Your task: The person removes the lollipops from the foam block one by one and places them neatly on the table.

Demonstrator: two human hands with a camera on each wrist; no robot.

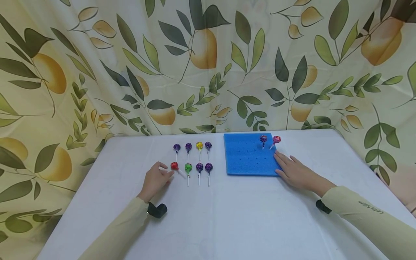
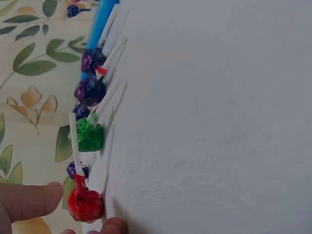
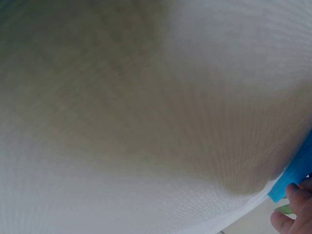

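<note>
My left hand (image 1: 157,181) is beside a red lollipop (image 1: 174,166) at the left end of the front row. In the left wrist view, thumb and fingertips lie on either side of the red wrapper, with a gap at the thumb. That lollipop lies at a slant, its stick toward the lower right. A green lollipop (image 1: 188,168) is its neighbour. My right hand (image 1: 297,174) rests straight fingers against the right edge of a blue foam board (image 1: 242,169). Two lollipops, a dark one (image 1: 263,138) and a pink one (image 1: 276,139), stand in the board's back right corner.
Two purple lollipops (image 1: 199,167) continue the front row. Behind lies another row with a yellow lollipop (image 1: 199,145) among purple ones. The foam has rows of small holes. A white cloth (image 1: 214,224) covers the table, and a leaf-patterned curtain (image 1: 201,90) hangs behind.
</note>
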